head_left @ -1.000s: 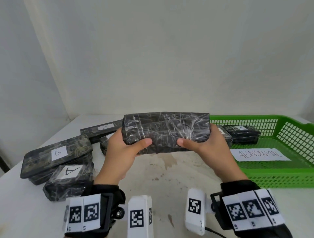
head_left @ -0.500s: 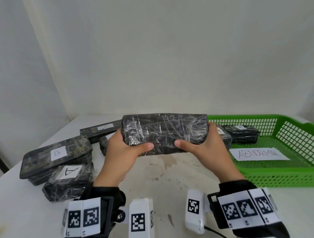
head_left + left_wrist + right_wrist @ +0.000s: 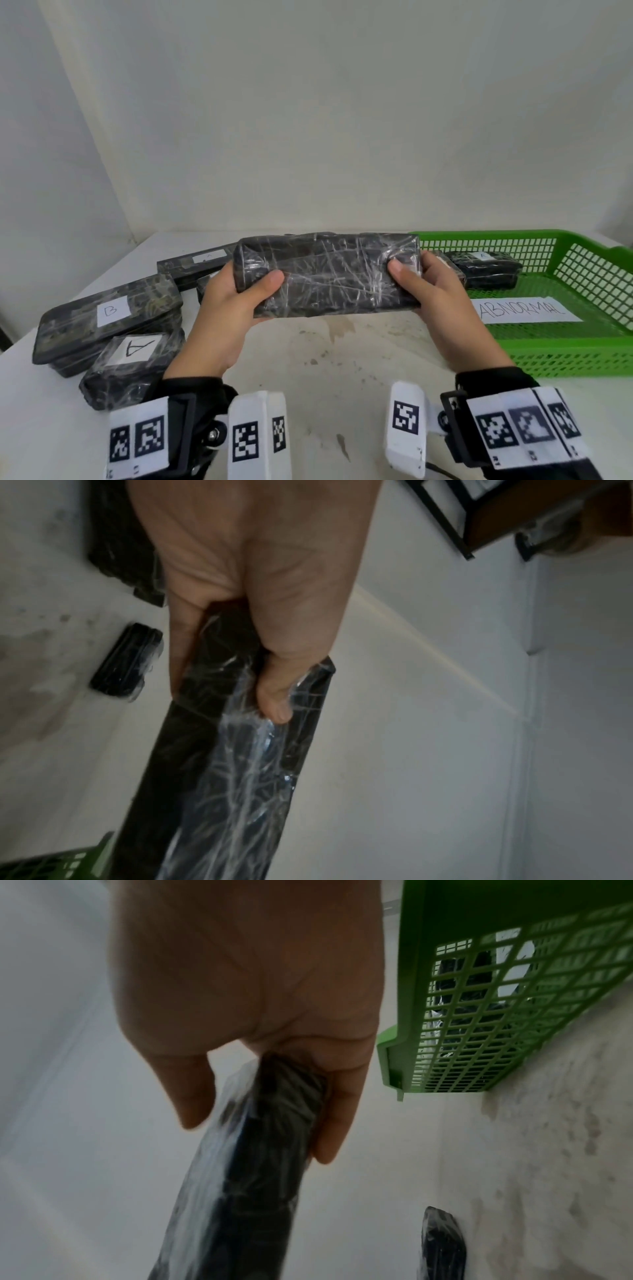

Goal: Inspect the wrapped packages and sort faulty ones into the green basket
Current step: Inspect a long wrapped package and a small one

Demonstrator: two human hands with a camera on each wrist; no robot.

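Observation:
A long black package wrapped in crinkled clear film [image 3: 329,274] is held level above the white table. My left hand [image 3: 239,291] grips its left end, thumb on the near face. My right hand [image 3: 421,287] grips its right end the same way. The left wrist view shows the package [image 3: 236,764] between thumb and fingers; the right wrist view shows the package [image 3: 260,1150] clamped likewise. The green basket [image 3: 561,353] sits to the right with an "ABNORMAL" paper [image 3: 524,310] and a wrapped package [image 3: 486,269] inside. No label shows on the held package's near face.
Wrapped packages lie on the left: one labelled B [image 3: 109,315], one labelled A [image 3: 133,363], and a long flat one [image 3: 198,262] behind. A small one [image 3: 126,666] lies under the held package. The table [image 3: 325,370] is stained in the middle. A wall stands behind.
The held package has tipped a little, its near face turning more toward me, and both hands have stayed on its ends.

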